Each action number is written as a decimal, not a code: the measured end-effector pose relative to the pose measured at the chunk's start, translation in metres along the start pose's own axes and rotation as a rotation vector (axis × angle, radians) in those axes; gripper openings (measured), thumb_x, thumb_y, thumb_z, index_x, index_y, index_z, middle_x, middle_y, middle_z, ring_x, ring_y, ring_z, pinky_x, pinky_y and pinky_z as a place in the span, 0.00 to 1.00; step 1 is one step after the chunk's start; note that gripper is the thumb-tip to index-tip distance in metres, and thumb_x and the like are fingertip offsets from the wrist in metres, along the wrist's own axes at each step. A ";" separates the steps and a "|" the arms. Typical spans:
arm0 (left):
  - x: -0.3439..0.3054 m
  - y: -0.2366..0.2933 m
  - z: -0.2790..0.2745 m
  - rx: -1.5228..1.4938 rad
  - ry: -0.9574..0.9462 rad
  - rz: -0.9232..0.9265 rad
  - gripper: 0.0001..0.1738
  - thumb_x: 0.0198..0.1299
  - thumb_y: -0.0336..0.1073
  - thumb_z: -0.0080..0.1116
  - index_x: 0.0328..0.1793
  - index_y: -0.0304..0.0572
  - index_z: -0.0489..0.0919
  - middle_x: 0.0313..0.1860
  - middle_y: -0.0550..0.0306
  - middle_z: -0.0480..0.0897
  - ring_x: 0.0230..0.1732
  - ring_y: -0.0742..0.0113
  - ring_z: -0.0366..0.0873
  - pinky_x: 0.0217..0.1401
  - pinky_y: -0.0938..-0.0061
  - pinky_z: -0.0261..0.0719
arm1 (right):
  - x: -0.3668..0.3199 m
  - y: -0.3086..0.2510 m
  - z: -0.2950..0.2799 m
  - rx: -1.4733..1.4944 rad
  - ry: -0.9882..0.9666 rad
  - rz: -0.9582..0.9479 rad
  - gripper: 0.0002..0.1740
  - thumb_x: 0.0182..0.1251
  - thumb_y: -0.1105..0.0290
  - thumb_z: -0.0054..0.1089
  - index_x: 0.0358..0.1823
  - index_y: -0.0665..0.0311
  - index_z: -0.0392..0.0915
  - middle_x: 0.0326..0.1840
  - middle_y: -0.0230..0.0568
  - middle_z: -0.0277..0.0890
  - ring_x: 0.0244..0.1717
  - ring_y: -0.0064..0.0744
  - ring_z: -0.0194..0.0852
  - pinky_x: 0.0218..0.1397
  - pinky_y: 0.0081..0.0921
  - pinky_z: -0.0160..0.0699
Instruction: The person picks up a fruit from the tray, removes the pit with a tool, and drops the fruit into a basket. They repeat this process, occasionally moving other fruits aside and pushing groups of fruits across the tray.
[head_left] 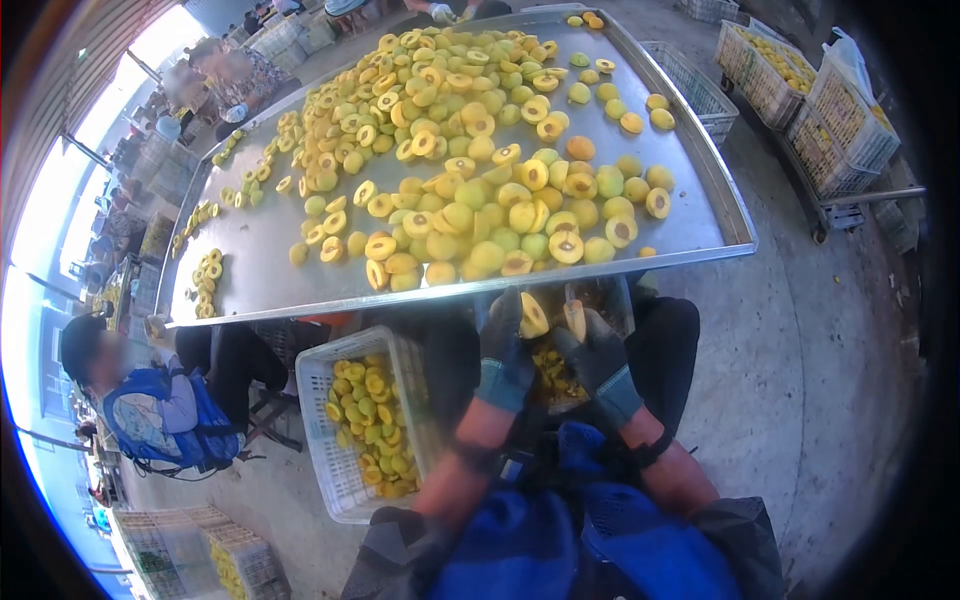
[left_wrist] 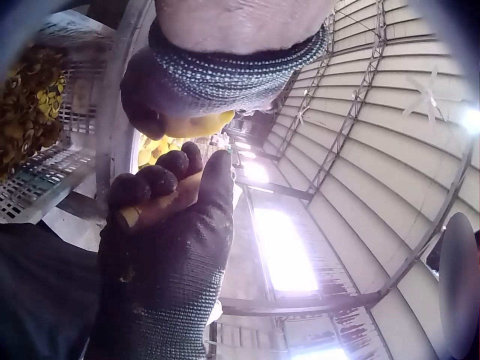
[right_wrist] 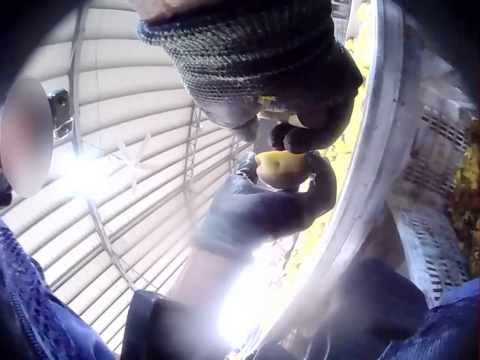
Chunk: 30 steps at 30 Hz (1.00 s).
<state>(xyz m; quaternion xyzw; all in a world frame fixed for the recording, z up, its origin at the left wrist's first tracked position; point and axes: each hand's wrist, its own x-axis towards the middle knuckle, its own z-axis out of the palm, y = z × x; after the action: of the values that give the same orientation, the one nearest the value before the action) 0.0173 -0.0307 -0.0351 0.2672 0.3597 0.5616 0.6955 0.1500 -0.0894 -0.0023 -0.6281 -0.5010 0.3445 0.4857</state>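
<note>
In the head view my gloved left hand [head_left: 503, 345] grips a cut yellow fruit [head_left: 533, 315], its flat face showing. Beside it my gloved right hand [head_left: 597, 355] holds a short wooden-handled tool [head_left: 575, 318]. The left wrist view shows the right hand [left_wrist: 169, 247] with fingers curled round the wooden handle [left_wrist: 161, 204], thumb extended, below the left hand [left_wrist: 206, 82] and its fruit [left_wrist: 196, 124]. Seen from the right wrist, the left hand [right_wrist: 259, 210] pinches the fruit [right_wrist: 283, 169] just under the right hand [right_wrist: 277, 90]. The tool's tip is unclear.
A metal table [head_left: 455, 294] with heaped halved fruit [head_left: 430, 120] lies ahead. A white crate [head_left: 317, 440] of fruit stands left of my legs, near a seated person [head_left: 165, 410]. Between my knees sits a container with fruit scraps [head_left: 556, 375]. Loaded crates [head_left: 835, 135] stand at right.
</note>
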 end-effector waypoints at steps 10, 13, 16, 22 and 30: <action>-0.015 0.015 0.004 0.773 -0.293 0.432 0.37 0.74 0.57 0.46 0.76 0.34 0.62 0.66 0.50 0.73 0.66 0.59 0.72 0.70 0.66 0.70 | 0.012 0.008 0.016 0.142 -0.003 0.122 0.18 0.67 0.63 0.63 0.52 0.68 0.79 0.42 0.53 0.83 0.42 0.47 0.84 0.46 0.38 0.79; -0.007 0.011 0.001 0.156 -0.305 0.077 0.35 0.75 0.53 0.45 0.75 0.31 0.62 0.65 0.49 0.73 0.65 0.60 0.72 0.69 0.67 0.70 | 0.021 0.016 0.021 0.168 0.022 0.057 0.17 0.70 0.64 0.60 0.53 0.68 0.79 0.41 0.45 0.82 0.41 0.37 0.80 0.44 0.33 0.78; -0.008 0.009 0.001 0.138 -0.202 0.101 0.31 0.75 0.46 0.46 0.74 0.30 0.63 0.64 0.48 0.74 0.63 0.59 0.74 0.67 0.66 0.72 | 0.021 0.022 0.017 0.085 -0.007 0.064 0.16 0.73 0.64 0.57 0.54 0.68 0.78 0.39 0.37 0.81 0.40 0.26 0.76 0.42 0.27 0.76; -0.004 0.012 -0.009 0.197 -0.143 0.188 0.21 0.73 0.38 0.52 0.66 0.32 0.71 0.58 0.46 0.79 0.57 0.61 0.79 0.59 0.67 0.80 | 0.011 -0.006 0.002 0.283 -0.098 0.170 0.12 0.76 0.62 0.51 0.44 0.63 0.77 0.28 0.29 0.75 0.23 0.18 0.69 0.25 0.21 0.70; 0.005 0.022 -0.007 -0.302 -0.131 0.004 0.23 0.74 0.44 0.50 0.63 0.30 0.71 0.57 0.44 0.80 0.56 0.57 0.80 0.61 0.65 0.80 | 0.008 -0.030 0.000 0.351 -0.279 0.397 0.15 0.77 0.60 0.49 0.50 0.65 0.77 0.24 0.33 0.75 0.22 0.21 0.72 0.25 0.22 0.72</action>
<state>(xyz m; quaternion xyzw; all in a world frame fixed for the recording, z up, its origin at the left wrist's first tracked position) -0.0004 -0.0213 -0.0234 0.1965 0.2244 0.5921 0.7486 0.1431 -0.0813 0.0270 -0.5668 -0.3629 0.5970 0.4366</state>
